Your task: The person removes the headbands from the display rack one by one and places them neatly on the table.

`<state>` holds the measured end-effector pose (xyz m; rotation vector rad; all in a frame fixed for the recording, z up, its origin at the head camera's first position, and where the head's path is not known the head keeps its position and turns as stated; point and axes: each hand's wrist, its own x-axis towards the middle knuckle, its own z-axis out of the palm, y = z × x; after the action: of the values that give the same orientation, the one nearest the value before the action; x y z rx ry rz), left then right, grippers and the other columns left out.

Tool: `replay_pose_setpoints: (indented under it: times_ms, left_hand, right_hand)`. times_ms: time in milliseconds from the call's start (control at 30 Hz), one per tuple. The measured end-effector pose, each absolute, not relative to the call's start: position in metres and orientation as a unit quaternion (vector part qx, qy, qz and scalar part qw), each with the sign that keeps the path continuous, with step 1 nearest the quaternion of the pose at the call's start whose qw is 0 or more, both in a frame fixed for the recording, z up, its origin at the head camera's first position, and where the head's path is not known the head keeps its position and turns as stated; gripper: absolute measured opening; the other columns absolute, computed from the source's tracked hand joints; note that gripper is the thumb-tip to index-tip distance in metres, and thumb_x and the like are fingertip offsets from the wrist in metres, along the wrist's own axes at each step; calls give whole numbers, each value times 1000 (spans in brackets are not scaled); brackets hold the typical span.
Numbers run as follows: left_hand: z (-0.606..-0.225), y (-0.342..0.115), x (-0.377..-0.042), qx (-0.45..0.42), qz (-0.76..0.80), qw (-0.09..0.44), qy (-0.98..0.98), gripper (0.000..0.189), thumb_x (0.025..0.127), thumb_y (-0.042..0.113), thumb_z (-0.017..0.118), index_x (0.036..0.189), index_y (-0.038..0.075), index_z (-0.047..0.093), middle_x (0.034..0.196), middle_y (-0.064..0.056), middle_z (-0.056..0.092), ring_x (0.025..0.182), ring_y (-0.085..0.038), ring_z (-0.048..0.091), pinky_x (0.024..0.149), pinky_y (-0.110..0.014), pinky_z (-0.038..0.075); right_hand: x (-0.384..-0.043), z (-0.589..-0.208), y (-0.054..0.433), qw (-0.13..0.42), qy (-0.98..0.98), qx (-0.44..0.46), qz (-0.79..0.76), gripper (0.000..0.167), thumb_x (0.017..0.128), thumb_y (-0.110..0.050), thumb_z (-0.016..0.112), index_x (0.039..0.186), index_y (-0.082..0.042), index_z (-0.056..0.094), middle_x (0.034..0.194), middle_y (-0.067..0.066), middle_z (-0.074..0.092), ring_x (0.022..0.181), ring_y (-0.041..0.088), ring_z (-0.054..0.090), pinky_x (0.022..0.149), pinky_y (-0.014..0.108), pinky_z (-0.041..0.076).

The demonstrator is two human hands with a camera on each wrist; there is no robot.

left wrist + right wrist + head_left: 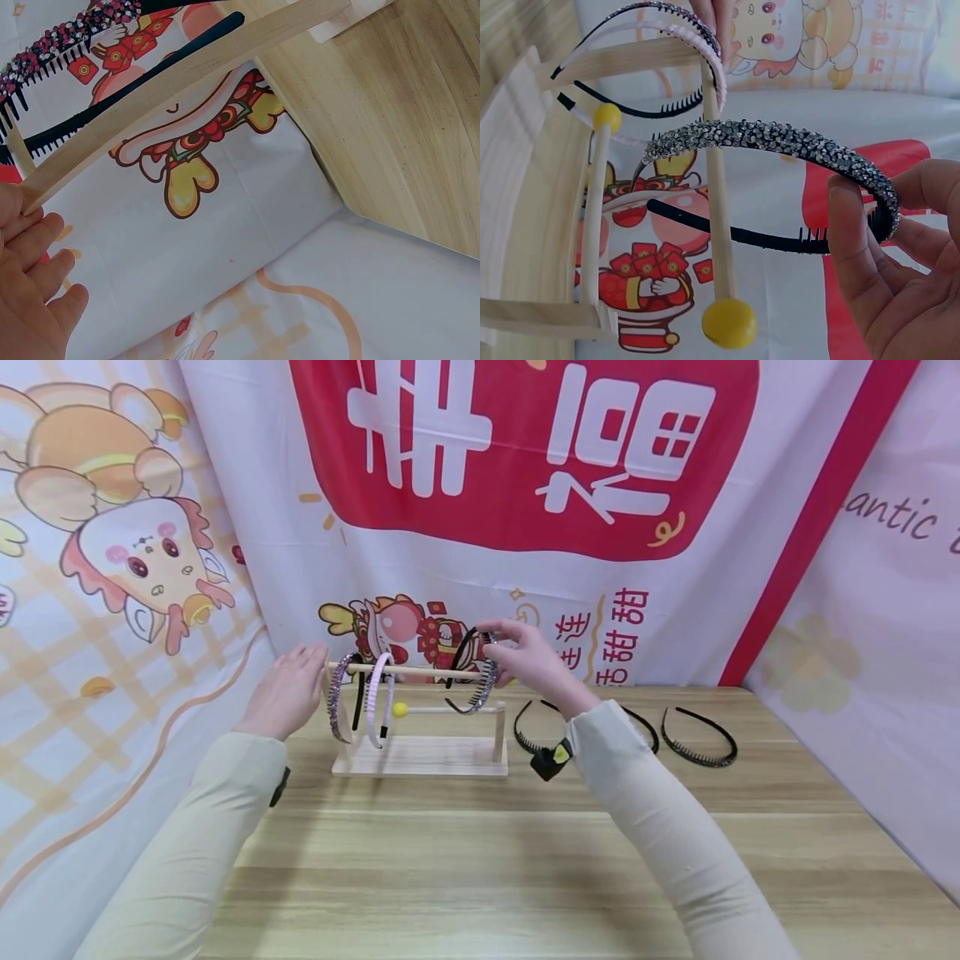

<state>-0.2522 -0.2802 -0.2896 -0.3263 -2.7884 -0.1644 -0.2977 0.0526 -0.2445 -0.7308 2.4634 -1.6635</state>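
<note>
Right wrist view: my right hand (pixel 907 285) pinches a silver-beaded headband (pixel 780 139) between thumb and fingers, its loop reaching away from my fingertips and around the upper rod (pixel 718 195) of a wooden stand. Just beside those fingers, the rod ends in a yellow ball (pixel 730 324). Left of this hand, further along the same rod, hang a pale pink headband (pixel 371 697) and then a purplish beaded headband (pixel 334 693), the one nearer my left hand (pixel 30 300). That hand has its fingers loosely extended, gripping nothing, and touches the top of the stand's left upright (pixel 150 107). Below both hands is the stand's flat base (pixel 442 758), on a wood-grain table (pixel 480 877). To the right of my right hand, black headband (pixel 527 744) parts show either side of my sleeve, and another toothed black band (pixel 701 762) lies further right. Beyond my hands hangs a printed cloth with a red panel (pixel 510 468).
</note>
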Motion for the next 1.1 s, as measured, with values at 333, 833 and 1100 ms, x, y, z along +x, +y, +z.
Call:
replay_pose_setpoints:
  times_ms: [333,833,1100]
  left_hand:
    - [-292,-282,-253,-115,-59,166,-978,45,100,13,32,138,-11,27,138,-32,31,129,-47,22,108,-55,11]
    - [-290,-281,-252,-118,-58,170,-977,45,99,11,33,137,-11,27,138,-32,31,129,-47,22,108,-55,12]
    - [-290,-281,-253,-117,-56,171,-977,45,99,11,33,138,-11,27,138,-32,31,129,-47,22,108,-55,12]
  right_hand:
    - [-295,-243,81,24,790,-222,-571,42,90,-10,59,131,-9,50,113,10,53,66,23,60,63,34,57]
    - [-290,-254,123,-8,787,-190,-587,42,90,-9,57,131,-8,49,120,12,51,66,23,60,64,34,57]
    - [-285,-275,144,-14,793,-173,-584,45,89,-10,58,132,-7,47,131,13,43,61,19,58,63,34,57]
